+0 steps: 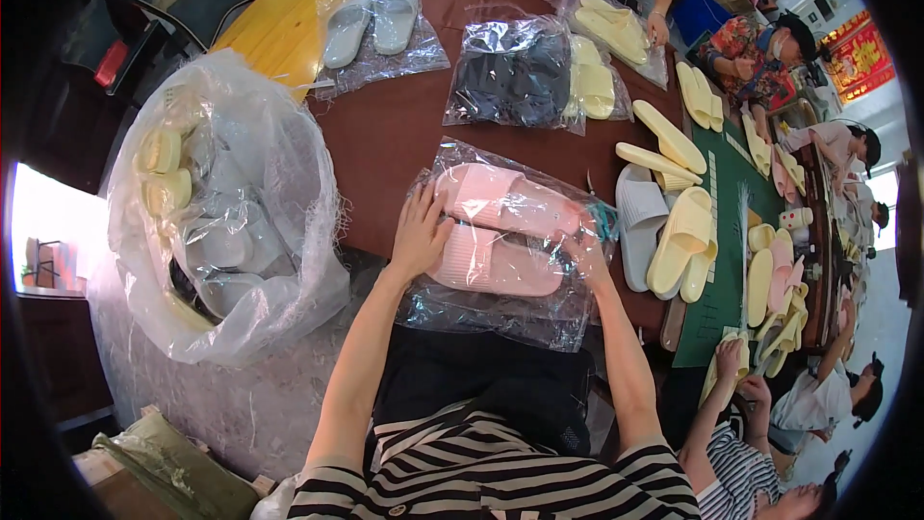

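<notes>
Fingers of left hand [421,234] spread flat on the pink slippers [500,226] inside a clear plastic bag [500,313] at the brown table [385,135] edge; right hand [584,252] pinches the bag's right end, exact grip unclear. Bagging step looks underway; next probably needs flattening and closing the bag. Big sack of packed slippers [217,221] sits left.
</notes>
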The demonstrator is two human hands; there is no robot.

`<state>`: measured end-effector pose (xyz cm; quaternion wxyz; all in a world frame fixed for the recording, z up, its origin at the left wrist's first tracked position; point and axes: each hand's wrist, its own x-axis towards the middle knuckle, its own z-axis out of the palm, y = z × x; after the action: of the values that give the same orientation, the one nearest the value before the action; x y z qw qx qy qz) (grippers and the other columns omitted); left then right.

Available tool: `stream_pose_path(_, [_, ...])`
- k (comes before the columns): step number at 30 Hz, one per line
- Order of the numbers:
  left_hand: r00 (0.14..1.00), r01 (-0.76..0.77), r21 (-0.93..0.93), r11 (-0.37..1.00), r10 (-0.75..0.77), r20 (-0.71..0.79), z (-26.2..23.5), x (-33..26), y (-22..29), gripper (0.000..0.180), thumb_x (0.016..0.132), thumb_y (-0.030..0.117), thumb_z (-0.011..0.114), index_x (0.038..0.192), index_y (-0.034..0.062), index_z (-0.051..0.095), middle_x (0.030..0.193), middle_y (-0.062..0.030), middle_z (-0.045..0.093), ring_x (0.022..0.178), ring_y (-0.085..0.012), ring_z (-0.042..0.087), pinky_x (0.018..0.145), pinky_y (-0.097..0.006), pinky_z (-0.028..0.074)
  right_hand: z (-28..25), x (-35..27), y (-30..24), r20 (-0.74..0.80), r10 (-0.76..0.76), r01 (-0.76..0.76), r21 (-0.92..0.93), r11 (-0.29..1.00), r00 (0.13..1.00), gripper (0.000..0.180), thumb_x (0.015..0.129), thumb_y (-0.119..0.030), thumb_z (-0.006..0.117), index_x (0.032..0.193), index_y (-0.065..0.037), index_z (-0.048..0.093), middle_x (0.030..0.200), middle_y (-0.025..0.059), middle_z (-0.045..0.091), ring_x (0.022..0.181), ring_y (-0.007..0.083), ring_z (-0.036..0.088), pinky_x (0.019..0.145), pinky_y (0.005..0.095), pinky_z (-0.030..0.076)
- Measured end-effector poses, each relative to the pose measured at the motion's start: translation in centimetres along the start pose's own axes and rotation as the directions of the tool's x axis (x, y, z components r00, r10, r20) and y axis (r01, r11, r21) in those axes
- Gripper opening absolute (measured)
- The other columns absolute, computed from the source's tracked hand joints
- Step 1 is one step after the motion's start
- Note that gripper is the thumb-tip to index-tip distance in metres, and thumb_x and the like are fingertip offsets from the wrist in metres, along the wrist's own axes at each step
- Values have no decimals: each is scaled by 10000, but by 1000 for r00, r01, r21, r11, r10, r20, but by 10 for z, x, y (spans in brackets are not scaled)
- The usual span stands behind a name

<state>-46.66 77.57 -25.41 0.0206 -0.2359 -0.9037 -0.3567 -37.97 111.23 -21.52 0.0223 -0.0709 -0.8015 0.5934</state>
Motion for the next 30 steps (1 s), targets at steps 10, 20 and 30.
stream_pose_path(10, [999, -27, -18, 999, 27, 33, -5, 9, -2, 677, 974, 382, 546, 1537, 73, 332, 1626, -202, 214, 1509, -390, 170, 1220, -481, 142, 13, -60, -27, 158, 80, -35, -273, 962, 984, 533, 769, -123, 771, 1272, -51, 610, 1236, 131, 639, 1190, 264, 585, 1041, 367, 433])
stream_pose_path(20, [977, 203, -620, 758, -194, 82, -41, 25, 2, 512, 1023, 164, 457, 1497, -11, 375, 1593, -206, 299, 1497, -315, 250, 1223, -377, 190, -6, -59, -23, 335, -14, 1, 40, 999, 942, 268, 804, 0, 727, 1070, -26, 713, 1098, 73, 680, 1082, 165, 619, 962, 322, 477])
stream_pose_path(30, [991, -132, 107, 985, 132, 5, -30, 9, 0, 447, 1031, 175, 419, 1444, 7, 451, 1531, -193, 395, 1437, -352, 347, 1198, -473, 242, 8, -43, -6, 348, -48, 104, -143, 984, 936, 332, 802, -94, 688, 1132, -53, 685, 1150, 106, 685, 1130, 240, 620, 1001, 360, 459])
